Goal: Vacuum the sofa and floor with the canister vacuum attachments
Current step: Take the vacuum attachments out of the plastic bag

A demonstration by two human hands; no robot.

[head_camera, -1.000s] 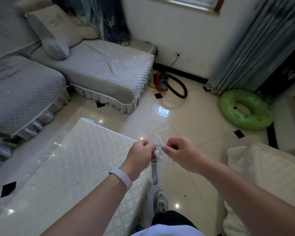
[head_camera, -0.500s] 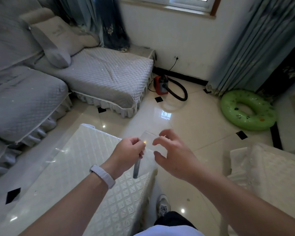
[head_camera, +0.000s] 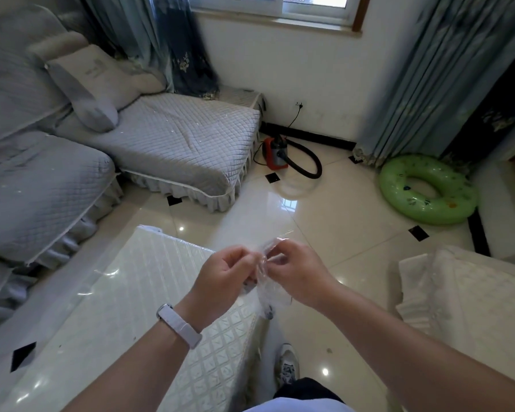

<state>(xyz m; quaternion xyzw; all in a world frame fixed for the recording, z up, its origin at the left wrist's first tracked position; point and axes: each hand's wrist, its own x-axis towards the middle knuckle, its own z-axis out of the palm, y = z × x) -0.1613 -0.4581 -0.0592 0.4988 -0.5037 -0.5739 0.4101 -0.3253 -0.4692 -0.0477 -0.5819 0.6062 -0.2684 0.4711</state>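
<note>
The left hand (head_camera: 223,281) and right hand (head_camera: 298,275) meet, both pinching a crumpled clear bag (head_camera: 273,295); its dark contents are unclear. The red vacuum (head_camera: 275,153), black hose (head_camera: 311,165) looped, sits on the floor (head_camera: 339,209) by the sofa (head_camera: 176,144).

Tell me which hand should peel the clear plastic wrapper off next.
Right, probably. The right hand pinches the crumpled top of the clear plastic wrapper, which hangs mostly on its side. The left hand grips the wrapper from the other side and can steady it. What is inside is too blurred to tell.
</note>
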